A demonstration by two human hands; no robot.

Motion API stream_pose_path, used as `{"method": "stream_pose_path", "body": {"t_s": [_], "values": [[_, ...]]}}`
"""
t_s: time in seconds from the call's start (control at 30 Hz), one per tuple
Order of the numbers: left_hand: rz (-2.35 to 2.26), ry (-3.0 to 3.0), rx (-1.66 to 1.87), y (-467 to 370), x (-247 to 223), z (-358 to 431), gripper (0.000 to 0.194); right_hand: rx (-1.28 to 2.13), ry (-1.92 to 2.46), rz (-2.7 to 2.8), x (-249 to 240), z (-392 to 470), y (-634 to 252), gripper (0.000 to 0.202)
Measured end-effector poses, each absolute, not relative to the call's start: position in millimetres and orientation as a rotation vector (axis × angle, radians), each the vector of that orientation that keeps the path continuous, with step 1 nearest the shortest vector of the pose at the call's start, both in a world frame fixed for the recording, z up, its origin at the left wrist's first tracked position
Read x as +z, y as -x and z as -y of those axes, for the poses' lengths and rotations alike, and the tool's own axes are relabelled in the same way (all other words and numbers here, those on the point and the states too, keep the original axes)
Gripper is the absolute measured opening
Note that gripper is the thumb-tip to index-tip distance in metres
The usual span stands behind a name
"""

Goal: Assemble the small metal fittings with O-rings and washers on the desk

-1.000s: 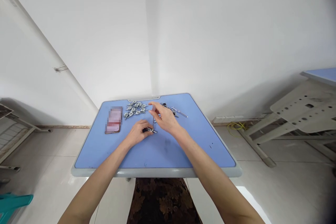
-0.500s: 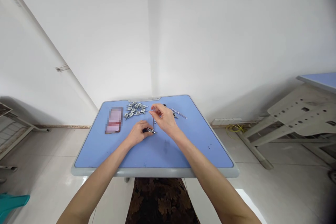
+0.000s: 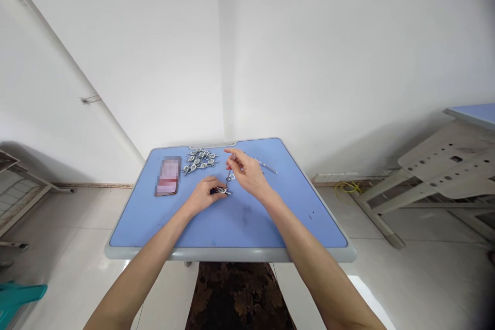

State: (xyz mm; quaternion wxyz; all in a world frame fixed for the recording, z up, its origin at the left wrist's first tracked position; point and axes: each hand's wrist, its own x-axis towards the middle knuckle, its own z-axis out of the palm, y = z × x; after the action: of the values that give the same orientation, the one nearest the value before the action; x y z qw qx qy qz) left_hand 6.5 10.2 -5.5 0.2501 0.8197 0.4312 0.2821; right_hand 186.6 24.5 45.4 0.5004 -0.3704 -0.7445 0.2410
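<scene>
My left hand rests on the desk, its fingers closed around a small metal fitting that sticks out past the fingertips. Above and to the right, my right hand pinches a thin screwdriver, held nearly upright. The tool's tip reaches down to the fitting; whether it sits in a screw is too small to tell. Small metal rings show just beside the shaft. Behind my left hand lies a pile of similar metal fittings.
A phone with a blurred screen lies on the left of the blue desk. Slim metal rods lie beyond my right hand, which partly hides them. A white wall rises behind the desk. Another desk stands at right.
My right hand has shifted slightly right, and the screwdriver now leans with its top to the right. My left hand keeps the fitting in the same place.
</scene>
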Motion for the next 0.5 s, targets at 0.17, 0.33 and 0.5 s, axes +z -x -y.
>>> {"method": "stream_pose_path", "body": {"t_s": [0.17,0.33,0.5], "values": [[-1.143,-2.22,0.78,-6.3,-3.8,-9.1,0.018,0.558,0.925,1.655,46.2,-23.9,-187.4,0.027],[-1.152,-2.213,0.774,-6.1,-5.4,-10.4,0.017,0.545,0.914,1.706,45.2,-22.1,-188.5,0.028],[-1.168,-2.208,0.772,-6.5,-5.1,-10.1,0.016,0.532,0.898,1.742,43.2,-22.1,-189.5,0.028]]}}
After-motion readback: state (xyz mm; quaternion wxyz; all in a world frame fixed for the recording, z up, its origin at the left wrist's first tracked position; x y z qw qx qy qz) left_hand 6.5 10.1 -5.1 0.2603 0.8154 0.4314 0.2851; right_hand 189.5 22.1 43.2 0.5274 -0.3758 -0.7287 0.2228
